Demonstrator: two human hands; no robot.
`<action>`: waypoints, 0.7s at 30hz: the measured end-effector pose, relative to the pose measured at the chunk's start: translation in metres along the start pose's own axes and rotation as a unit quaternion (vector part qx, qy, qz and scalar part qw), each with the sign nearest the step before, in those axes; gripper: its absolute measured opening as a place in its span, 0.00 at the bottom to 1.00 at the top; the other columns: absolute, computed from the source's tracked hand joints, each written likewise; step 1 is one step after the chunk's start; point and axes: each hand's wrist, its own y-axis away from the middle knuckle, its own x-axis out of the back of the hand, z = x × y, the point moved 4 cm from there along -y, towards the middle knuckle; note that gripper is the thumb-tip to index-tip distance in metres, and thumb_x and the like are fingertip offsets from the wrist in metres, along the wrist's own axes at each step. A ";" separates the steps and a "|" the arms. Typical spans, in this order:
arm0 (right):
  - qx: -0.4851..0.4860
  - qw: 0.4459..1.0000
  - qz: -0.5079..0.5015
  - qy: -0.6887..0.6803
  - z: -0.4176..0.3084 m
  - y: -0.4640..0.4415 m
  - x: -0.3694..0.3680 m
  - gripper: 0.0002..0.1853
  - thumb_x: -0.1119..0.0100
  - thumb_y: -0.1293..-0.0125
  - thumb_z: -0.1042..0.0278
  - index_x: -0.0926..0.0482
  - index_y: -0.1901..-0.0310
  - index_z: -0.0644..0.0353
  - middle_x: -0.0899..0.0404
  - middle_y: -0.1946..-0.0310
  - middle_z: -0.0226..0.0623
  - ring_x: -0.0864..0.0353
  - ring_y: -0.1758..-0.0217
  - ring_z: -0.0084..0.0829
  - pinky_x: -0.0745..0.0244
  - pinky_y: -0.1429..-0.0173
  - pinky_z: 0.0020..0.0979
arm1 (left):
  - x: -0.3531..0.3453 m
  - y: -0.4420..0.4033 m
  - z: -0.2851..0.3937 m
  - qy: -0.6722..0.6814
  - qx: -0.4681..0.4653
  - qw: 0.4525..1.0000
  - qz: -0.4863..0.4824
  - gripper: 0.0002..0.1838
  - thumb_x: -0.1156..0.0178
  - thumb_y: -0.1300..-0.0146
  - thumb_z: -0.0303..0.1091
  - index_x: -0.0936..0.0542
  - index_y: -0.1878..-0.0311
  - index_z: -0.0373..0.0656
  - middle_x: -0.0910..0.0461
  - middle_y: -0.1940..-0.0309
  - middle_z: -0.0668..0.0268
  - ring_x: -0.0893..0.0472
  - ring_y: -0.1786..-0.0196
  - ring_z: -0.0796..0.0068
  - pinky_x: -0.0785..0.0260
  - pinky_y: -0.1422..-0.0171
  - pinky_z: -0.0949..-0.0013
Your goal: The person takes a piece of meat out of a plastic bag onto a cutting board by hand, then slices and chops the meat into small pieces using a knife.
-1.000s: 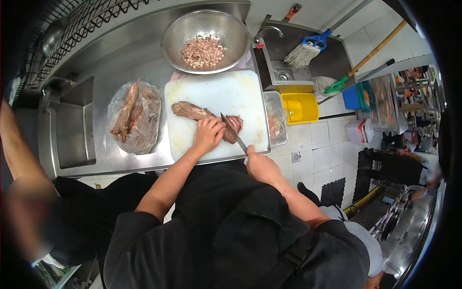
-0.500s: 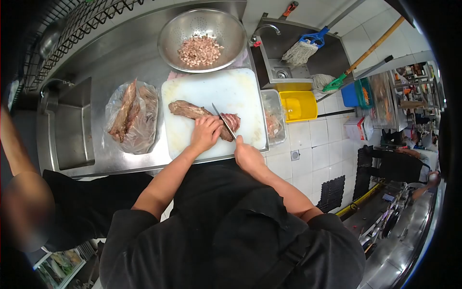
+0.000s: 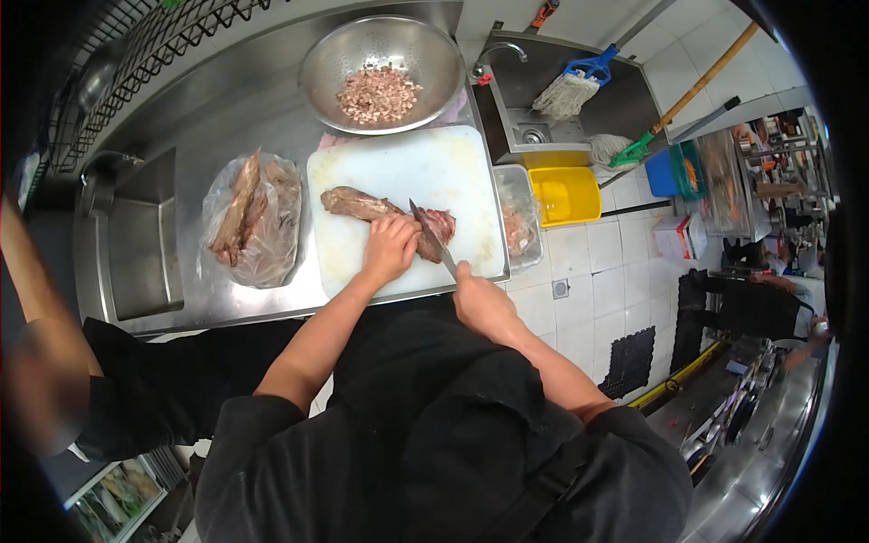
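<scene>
Nearest me, the right grip (image 3: 487, 306) is wrapped tight around the handle of a kitchen knife (image 3: 434, 233). The left grip (image 3: 391, 249) lies over a long browned piece of meat (image 3: 355, 204), fingers together and bent, pressing it down; how far the fingertips curl under I can't tell.

Half a second ago I had the blade pushed a little further forward and left; it has since drawn back slightly toward me and to the right, while the left grip has hardly shifted. I read that as a slicing stroke partway through, with the meat well pinned. The blade crosses the meat just beside my left fingers, and the reddish cut end (image 3: 443, 223) sits on the blade's other side.

All this is on the white cutting board (image 3: 398, 163), on the steel counter (image 3: 244, 122). Left of the board, more meat (image 3: 237, 217) stands in a clear plastic bag (image 3: 282, 249); just beyond the board, a steel colander (image 3: 328, 54) holds diced meat (image 3: 378, 96). To the right sit a clear tub (image 3: 509, 185) and a yellow tub (image 3: 566, 195).

Farther off, a grey-sleeved person beside my right elbow a second ago is out of view now.
</scene>
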 end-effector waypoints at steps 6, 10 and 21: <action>0.017 0.999 0.049 0.000 -0.007 -0.035 -0.012 0.12 0.56 0.32 0.75 0.33 0.49 0.70 0.16 0.63 0.67 0.14 0.57 0.65 0.23 0.50 0.62 | -0.002 0.003 -0.001 0.010 0.004 1.000 -0.013 0.06 0.38 0.33 0.31 0.19 0.55 0.46 0.19 0.53 0.63 0.23 0.45 0.58 0.37 0.41 0.53; 0.008 1.000 0.029 -0.009 0.004 -0.010 -0.011 0.13 0.53 0.31 0.74 0.34 0.49 0.72 0.17 0.68 0.65 0.17 0.62 0.68 0.26 0.53 0.62 | -0.003 0.000 0.000 -0.002 -0.001 1.000 -0.001 0.06 0.37 0.33 0.32 0.19 0.55 0.46 0.19 0.53 0.63 0.23 0.46 0.58 0.37 0.40 0.54; 0.058 0.993 0.093 -0.046 0.022 -0.042 -0.024 0.13 0.53 0.31 0.71 0.33 0.50 0.71 0.18 0.69 0.68 0.17 0.61 0.68 0.25 0.53 0.64 | -0.001 -0.005 -0.021 0.079 0.028 0.996 -0.027 0.08 0.38 0.31 0.35 0.17 0.54 0.44 0.18 0.52 0.61 0.23 0.43 0.56 0.36 0.38 0.54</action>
